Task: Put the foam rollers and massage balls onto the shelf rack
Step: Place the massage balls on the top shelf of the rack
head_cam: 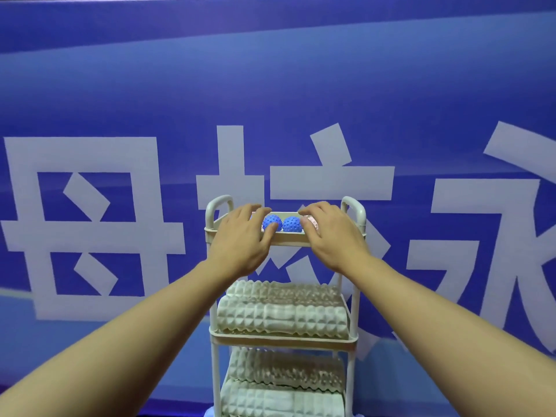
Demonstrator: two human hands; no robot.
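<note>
A cream three-tier shelf rack (285, 239) stands in front of me. Two blue spiky massage balls (272, 221) (292, 224) lie side by side in its top tray. My left hand (240, 239) lies over the tray's left part, thumb touching the left blue ball, with a sliver of pink showing under its fingers. My right hand (331, 236) covers the tray's right part, its fingers and thumb around a pink massage ball (312, 221). Two pale ridged foam rollers (282, 319) lie on the middle tier. Two more foam rollers (282, 400) lie on the bottom tier.
A large blue banner (270, 85) with white characters fills the wall right behind the rack. The rack's two looped handles (219, 203) (354, 204) rise at the top tray's left and right ends, just outside my hands.
</note>
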